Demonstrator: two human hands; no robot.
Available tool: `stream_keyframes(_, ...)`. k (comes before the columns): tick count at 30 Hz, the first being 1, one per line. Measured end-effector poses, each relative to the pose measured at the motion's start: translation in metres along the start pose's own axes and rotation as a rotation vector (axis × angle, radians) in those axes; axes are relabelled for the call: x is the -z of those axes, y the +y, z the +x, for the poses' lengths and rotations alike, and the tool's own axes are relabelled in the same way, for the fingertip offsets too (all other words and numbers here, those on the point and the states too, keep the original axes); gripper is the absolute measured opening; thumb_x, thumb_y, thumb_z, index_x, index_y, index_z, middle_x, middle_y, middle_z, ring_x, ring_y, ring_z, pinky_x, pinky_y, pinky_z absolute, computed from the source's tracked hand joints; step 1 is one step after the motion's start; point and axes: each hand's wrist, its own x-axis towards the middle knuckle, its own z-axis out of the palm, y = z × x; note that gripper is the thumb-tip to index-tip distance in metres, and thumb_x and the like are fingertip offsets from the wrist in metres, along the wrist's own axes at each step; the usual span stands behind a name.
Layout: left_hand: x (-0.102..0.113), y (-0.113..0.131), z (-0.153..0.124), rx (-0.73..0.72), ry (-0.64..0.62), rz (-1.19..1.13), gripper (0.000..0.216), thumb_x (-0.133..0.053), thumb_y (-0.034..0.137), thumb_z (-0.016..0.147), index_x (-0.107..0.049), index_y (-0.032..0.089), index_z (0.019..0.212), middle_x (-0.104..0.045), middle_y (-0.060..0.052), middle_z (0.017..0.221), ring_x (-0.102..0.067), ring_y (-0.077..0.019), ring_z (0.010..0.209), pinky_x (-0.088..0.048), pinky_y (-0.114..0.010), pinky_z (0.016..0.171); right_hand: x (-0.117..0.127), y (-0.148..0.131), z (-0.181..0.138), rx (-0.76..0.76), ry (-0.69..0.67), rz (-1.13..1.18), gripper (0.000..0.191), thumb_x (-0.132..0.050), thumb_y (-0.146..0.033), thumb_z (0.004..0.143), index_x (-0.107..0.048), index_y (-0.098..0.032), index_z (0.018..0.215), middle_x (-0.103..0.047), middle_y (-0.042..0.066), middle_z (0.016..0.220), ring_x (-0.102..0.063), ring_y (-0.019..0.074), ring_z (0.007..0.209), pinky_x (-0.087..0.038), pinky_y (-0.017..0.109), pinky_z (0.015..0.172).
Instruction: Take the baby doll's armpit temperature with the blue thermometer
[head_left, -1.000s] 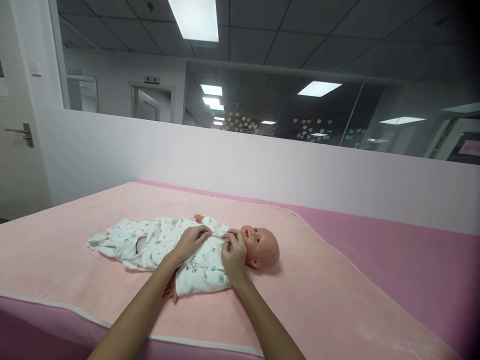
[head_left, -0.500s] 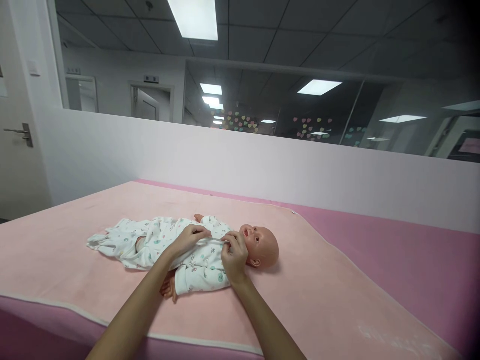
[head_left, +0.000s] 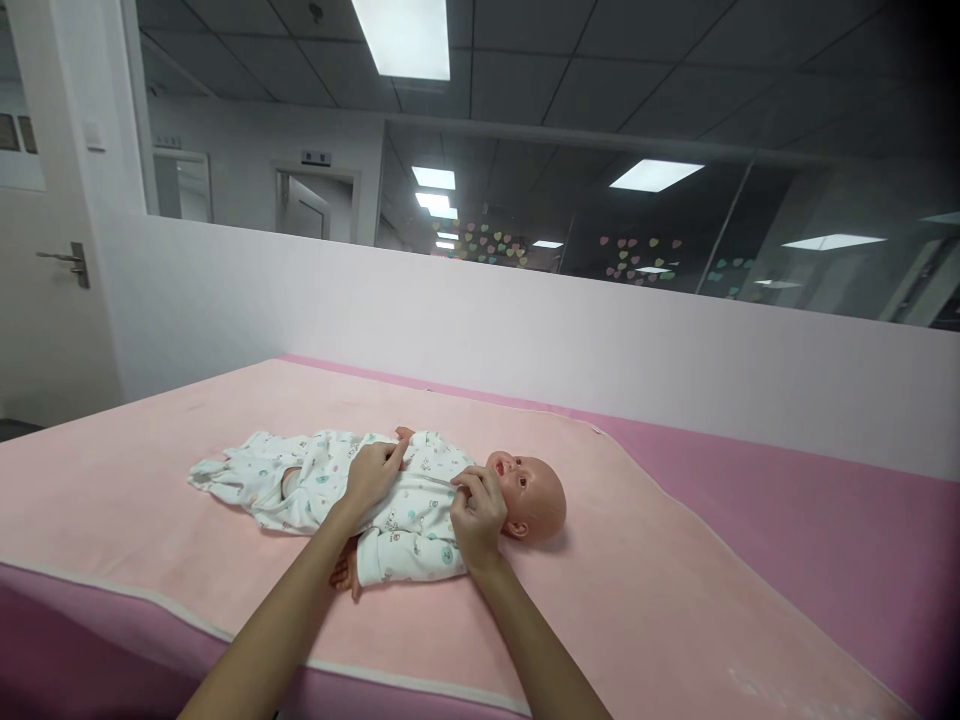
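Observation:
A baby doll (head_left: pixel 536 497) lies on its back, its head to the right and its legs to the left. It wears a white printed romper (head_left: pixel 420 555); a bit of its body shows through a gap near the legs. My left hand (head_left: pixel 373 476) rests across the doll's middle, fingers stretched toward the far side and partly hidden. At the upper chest, just below the chin, my right hand (head_left: pixel 478 508) has its fingers curled in a pinch on the romper's front edge. One doll hand (head_left: pixel 346 572) sticks out of the near sleeve, beside my left forearm.
The doll lies on a pale pink mat (head_left: pixel 645 590) with a white trimmed edge, over a darker pink padded surface (head_left: pixel 757 460). Behind runs a low white wall (head_left: pixel 480 310) with a window above it. A door (head_left: pixel 52 300) stands at the far left.
My left hand has let go of the romper's front edge and shifted back toward the doll's belly, its fingers straighter. My right hand keeps its pinch near the neck. The view has turned slightly left.

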Motion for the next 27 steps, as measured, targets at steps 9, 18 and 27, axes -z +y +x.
stream_keyframes(9,0.035,-0.01,0.001,0.051,-0.523,-0.222,0.037,-0.056,0.048,0.069,-0.055,0.015,0.053,-0.041,0.003,0.048,-0.033,-0.0089,0.047,-0.023,-0.023,0.048,-0.001,0.0,0.001,0.007,0.023,0.029,0.028,-0.038,0.004,0.068,-0.054,-0.018,0.065,-0.051,0.001,0.068,-0.048,0.0119,0.067,-0.042,0.025,0.059)
stream_keyframes(18,0.053,-0.014,-0.006,0.126,-0.536,-0.41,0.027,-0.064,0.04,0.063,-0.06,0.015,0.073,-0.054,0.0,0.065,-0.045,-0.0106,0.059,-0.032,-0.021,0.052,-0.003,0.0,-0.001,0.009,-0.004,0.033,0.028,-0.037,0.006,0.066,-0.052,-0.018,0.063,-0.05,0.0,0.066,-0.047,0.0116,0.065,-0.04,0.024,0.057)
stream_keyframes(27,0.05,-0.015,-0.007,0.133,-0.541,-0.501,0.025,-0.064,0.037,0.065,-0.061,0.014,0.073,-0.053,0.002,0.06,-0.043,-0.0078,0.054,-0.03,-0.019,0.048,-0.004,0.002,-0.003,0.007,-0.056,0.027,0.028,-0.037,0.006,0.066,-0.051,-0.018,0.064,-0.05,0.0,0.065,-0.046,0.0122,0.065,-0.039,0.025,0.058)
